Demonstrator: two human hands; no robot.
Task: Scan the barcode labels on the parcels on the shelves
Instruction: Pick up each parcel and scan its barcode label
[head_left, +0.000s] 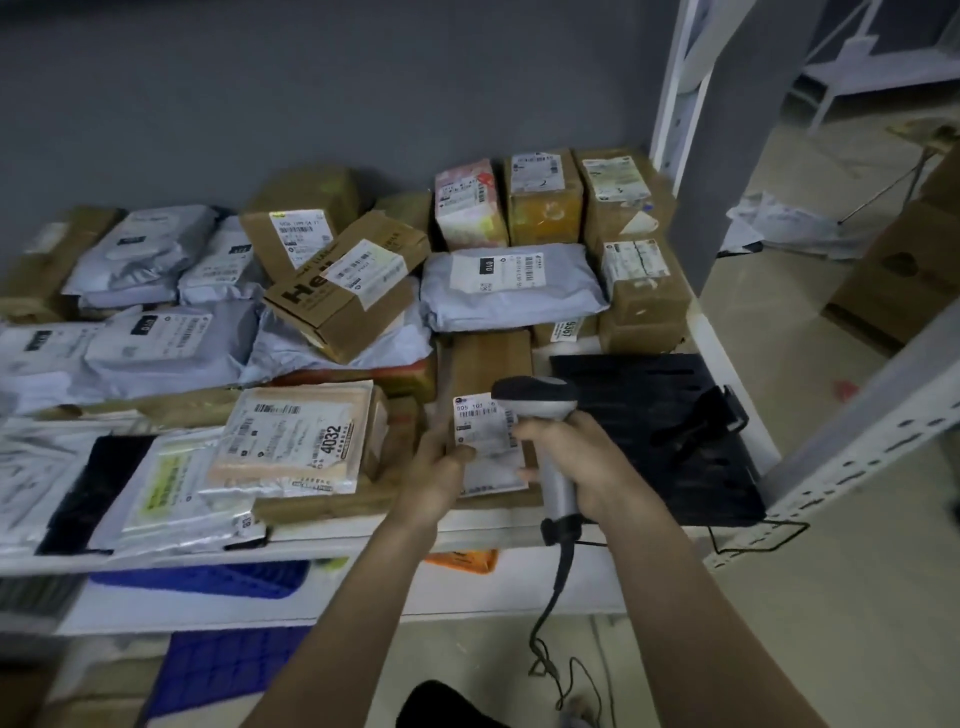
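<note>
A long brown cardboard parcel (491, 364) lies at the front of the white shelf (467, 525), with a white barcode label (480, 421) on its near end. My left hand (436, 467) grips the parcel's left side, thumb on the label. My right hand (576, 462) holds the handle of a grey barcode scanner (540, 397), whose head hangs just above the label's right edge. The scanner's black cable (550, 618) drops below the shelf.
Many more parcels cover the shelf: grey mailer bags (511, 286) and brown boxes (343, 291) at the back, a padded envelope marked 4032 (301, 436) to the left. A black plastic tray (660, 431) lies to the right. A blue crate (208, 577) sits on the lower shelf.
</note>
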